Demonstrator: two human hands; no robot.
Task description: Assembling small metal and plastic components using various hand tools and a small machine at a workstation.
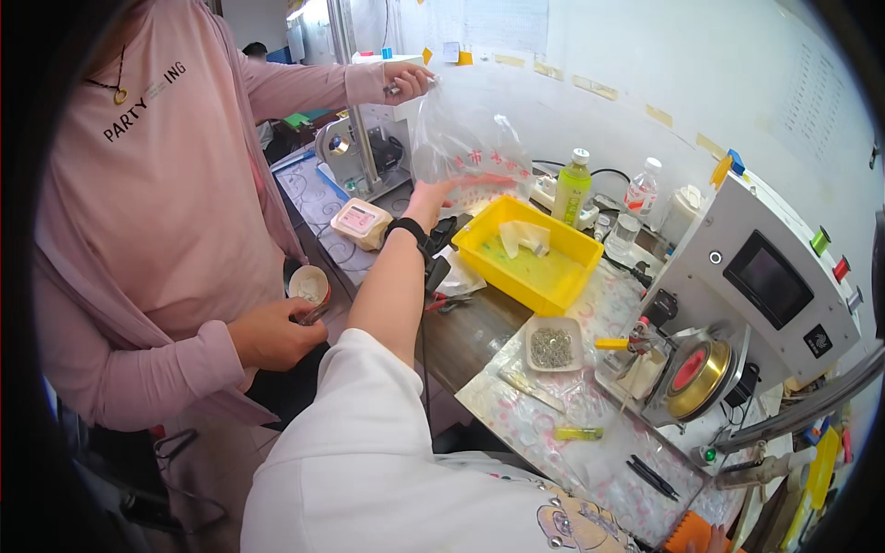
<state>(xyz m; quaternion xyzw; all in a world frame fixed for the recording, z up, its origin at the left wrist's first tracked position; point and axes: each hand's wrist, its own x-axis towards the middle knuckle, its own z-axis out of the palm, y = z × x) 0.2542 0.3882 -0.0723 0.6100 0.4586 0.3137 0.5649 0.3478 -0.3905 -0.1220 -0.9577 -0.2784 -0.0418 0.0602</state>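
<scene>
Apparently at the step of handling 1 clear plastic bag [470,138] between 2 people: reaching to its lower part with the left hand [430,198], fingers loosely curved; cannot tell whether gripping film. Likely calls next for a sure pinch on slack plastic. Cannot tell openness or hold of the right hand [715,540], mostly cut off. Bag: hanging from a co-worker's hand [408,81], toward the wall-side edge of the worktop [479,341], just beyond the yellow tray [507,284]; thin, crumpled, ballooning, printed red low down.

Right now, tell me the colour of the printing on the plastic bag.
Red, on the see-through plastic bag; the head view shows it best.
</scene>
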